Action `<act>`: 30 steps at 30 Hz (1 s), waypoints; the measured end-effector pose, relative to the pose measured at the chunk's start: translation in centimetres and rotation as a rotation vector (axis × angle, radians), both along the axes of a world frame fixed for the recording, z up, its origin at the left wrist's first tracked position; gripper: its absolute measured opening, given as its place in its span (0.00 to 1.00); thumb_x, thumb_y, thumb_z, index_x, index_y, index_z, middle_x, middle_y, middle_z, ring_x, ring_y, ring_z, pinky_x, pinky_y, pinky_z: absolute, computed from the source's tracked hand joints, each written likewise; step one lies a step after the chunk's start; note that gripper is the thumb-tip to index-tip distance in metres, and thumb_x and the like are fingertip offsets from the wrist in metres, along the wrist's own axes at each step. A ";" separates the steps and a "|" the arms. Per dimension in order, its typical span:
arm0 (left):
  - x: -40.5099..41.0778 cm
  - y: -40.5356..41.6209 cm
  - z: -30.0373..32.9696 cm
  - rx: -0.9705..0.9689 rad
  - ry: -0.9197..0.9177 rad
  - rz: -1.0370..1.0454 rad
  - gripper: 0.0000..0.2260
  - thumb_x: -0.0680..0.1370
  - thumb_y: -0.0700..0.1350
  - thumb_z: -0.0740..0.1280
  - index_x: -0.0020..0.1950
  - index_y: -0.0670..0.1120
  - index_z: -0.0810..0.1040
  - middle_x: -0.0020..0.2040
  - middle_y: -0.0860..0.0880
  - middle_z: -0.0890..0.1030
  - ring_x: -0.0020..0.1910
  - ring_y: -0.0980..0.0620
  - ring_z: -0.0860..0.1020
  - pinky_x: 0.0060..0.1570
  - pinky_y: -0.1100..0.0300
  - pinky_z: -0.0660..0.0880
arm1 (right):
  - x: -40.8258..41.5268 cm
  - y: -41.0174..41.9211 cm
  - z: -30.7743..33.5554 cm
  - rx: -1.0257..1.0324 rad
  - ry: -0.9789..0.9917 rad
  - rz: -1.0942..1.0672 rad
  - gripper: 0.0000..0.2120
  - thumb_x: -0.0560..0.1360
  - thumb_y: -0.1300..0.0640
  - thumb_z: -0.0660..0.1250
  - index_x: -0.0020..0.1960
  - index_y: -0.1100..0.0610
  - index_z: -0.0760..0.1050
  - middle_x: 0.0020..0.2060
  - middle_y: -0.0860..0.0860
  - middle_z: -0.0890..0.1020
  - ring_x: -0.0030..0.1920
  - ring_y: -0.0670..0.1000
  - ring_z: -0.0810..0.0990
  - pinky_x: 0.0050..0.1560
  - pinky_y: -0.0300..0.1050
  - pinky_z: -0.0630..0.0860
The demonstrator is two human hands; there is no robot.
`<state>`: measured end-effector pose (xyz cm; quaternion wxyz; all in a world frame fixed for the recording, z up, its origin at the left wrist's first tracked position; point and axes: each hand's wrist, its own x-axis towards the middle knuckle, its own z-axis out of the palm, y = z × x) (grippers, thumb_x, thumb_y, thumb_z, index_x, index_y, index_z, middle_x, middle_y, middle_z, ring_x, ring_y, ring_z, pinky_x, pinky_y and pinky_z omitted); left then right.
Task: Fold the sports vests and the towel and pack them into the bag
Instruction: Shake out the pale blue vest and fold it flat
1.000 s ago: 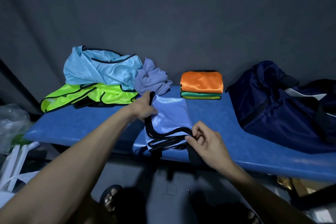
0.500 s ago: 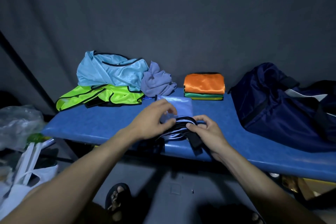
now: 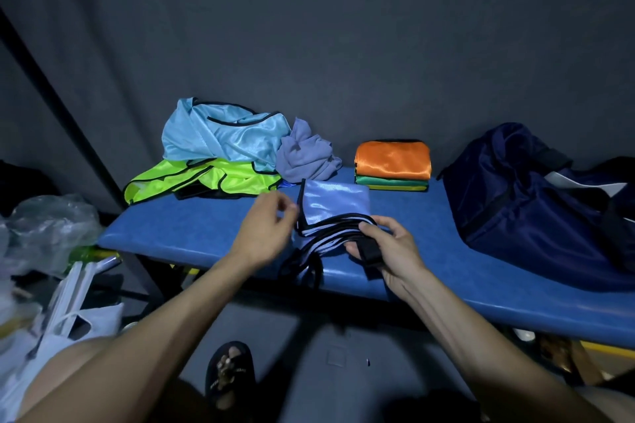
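Against the grey curtain, the long blue padded bench (image 3: 206, 233) carries my navy duffel bag (image 3: 522, 196) at its right end. At the front edge lies the half-folded shiny lilac vest with black trim (image 3: 335, 204), long axis running toward the back. My right hand (image 3: 388, 247) grips its near strap end; my left hand (image 3: 266, 230), fingers loosely curled on nothing, hovers just left.

Bare bench (image 3: 192, 233) lies left of the periwinkle vest (image 3: 335, 204); folded stack (image 3: 392, 165) and bag (image 3: 522, 196) crowd the right.

Blue padded bench (image 3: 206, 230). Back left: yellow vest (image 3: 206, 180), light blue vest (image 3: 223, 139) atop. Beside it, crumpled towel (image 3: 305, 156). Back centre: folded stack (image 3: 392, 165), orange uppermost. Front centre: blue vest (image 3: 335, 204), straps overhanging the front edge. Right end: navy bag (image 3: 522, 192).
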<state>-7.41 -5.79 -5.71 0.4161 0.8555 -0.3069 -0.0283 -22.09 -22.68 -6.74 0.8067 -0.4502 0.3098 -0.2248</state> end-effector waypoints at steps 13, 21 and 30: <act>-2.2 1.9 -1.8 -0.038 0.702 -0.170 0.12 0.77 0.32 0.69 0.58 0.44 0.77 0.41 0.48 0.80 0.26 0.56 0.78 0.21 0.64 0.70 | 0.6 0.4 2.0 0.167 -0.088 -0.031 0.09 0.77 0.71 0.69 0.54 0.63 0.74 0.46 0.66 0.82 0.39 0.63 0.85 0.37 0.52 0.85; -2.1 1.2 -2.3 -0.372 0.753 -0.103 0.15 0.78 0.36 0.71 0.63 0.45 0.74 0.49 0.45 0.81 0.34 0.47 0.81 0.26 0.59 0.76 | 0.4 0.4 1.6 0.142 -0.065 -0.007 0.11 0.77 0.70 0.69 0.57 0.64 0.74 0.47 0.68 0.83 0.39 0.64 0.86 0.35 0.49 0.85; -1.4 0.6 -2.6 -0.413 0.556 -0.043 0.09 0.74 0.32 0.74 0.42 0.43 0.78 0.35 0.48 0.81 0.34 0.50 0.79 0.29 0.58 0.80 | 0.2 0.5 1.2 0.132 -0.041 0.011 0.10 0.77 0.69 0.69 0.56 0.63 0.73 0.42 0.68 0.83 0.37 0.64 0.86 0.34 0.49 0.85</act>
